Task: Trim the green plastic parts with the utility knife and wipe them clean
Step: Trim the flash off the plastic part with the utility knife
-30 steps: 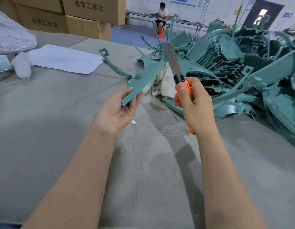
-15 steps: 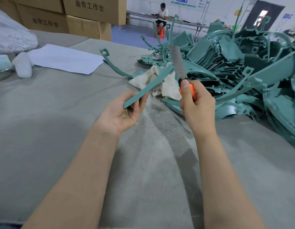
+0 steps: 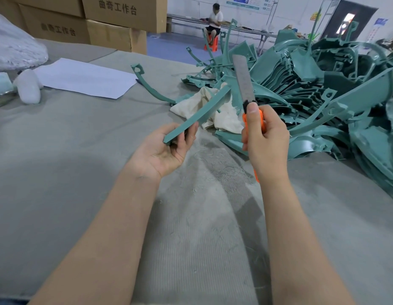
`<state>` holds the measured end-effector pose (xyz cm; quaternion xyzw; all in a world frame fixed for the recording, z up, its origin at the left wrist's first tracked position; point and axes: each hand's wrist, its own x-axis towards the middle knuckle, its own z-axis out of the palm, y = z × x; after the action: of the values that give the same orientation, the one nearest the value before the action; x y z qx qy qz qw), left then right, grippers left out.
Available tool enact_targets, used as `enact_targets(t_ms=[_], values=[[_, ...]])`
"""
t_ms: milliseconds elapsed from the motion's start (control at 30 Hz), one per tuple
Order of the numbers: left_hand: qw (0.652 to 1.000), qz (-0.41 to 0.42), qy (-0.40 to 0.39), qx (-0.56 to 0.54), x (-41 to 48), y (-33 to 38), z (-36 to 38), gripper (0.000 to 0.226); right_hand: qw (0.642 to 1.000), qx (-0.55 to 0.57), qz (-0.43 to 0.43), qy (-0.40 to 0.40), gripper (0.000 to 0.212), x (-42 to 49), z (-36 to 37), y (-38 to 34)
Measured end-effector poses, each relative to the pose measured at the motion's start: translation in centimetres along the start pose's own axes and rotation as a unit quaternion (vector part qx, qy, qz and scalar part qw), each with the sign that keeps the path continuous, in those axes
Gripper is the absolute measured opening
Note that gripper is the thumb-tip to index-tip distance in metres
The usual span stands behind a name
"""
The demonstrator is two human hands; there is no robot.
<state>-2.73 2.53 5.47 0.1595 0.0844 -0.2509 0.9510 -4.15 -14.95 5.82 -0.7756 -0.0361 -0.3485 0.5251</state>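
Just curved green plastic part point(image 3: 197, 118)

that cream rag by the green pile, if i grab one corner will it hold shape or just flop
The rag lies crumpled in soft folds, so it would probably flop and drape. It looks thin, so likely light for its size. Its far edge seems to sit against the pile of green parts, so it may snag there.

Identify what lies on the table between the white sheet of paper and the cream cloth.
In the head view, one curved green plastic part with a looped end lies on the grey mat between the white sheet of paper and the cream cloth.
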Motion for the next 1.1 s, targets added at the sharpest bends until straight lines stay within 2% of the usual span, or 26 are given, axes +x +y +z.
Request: enact_targets(t_ms=[200, 633, 767, 900, 967, 1100], values=[[1.0, -0.013, -0.003, -0.008, 0.1, 0.0, -0.2, 0.043, 0.999, -0.029, -0.014, -0.028, 0.052, -0.1, 0.0, 0.4], [0.999, -0.028, -0.011, -0.016, 0.3, 0.2, -0.5, 0.043, 0.998, -0.001, -0.003, -0.067, 0.045, -0.1, -0.1, 0.6], [1.0, -0.019, -0.001, -0.024, 0.3, 0.2, -0.3, 0.047, 0.988, -0.04, -0.041, -0.141, 0.038, -0.7, 0.5, 0.2], [1.0, -0.002, 0.008, -0.019, 0.3, 0.3, 0.0, 0.045, 0.978, -0.062, -0.036, -0.195, 0.041, -1.3, 1.5, 0.2], [1.0, 0.0, 0.004, -0.023, 0.2, 0.2, 0.0, 0.043, 0.98, -0.059, -0.043, -0.184, 0.041, -1.3, 1.6, 0.2], [0.999, -0.008, -0.002, -0.043, 0.1, 0.1, 0.1, 0.044, 0.993, -0.064, -0.048, -0.082, 0.035, -0.8, 1.1, 0.2]])
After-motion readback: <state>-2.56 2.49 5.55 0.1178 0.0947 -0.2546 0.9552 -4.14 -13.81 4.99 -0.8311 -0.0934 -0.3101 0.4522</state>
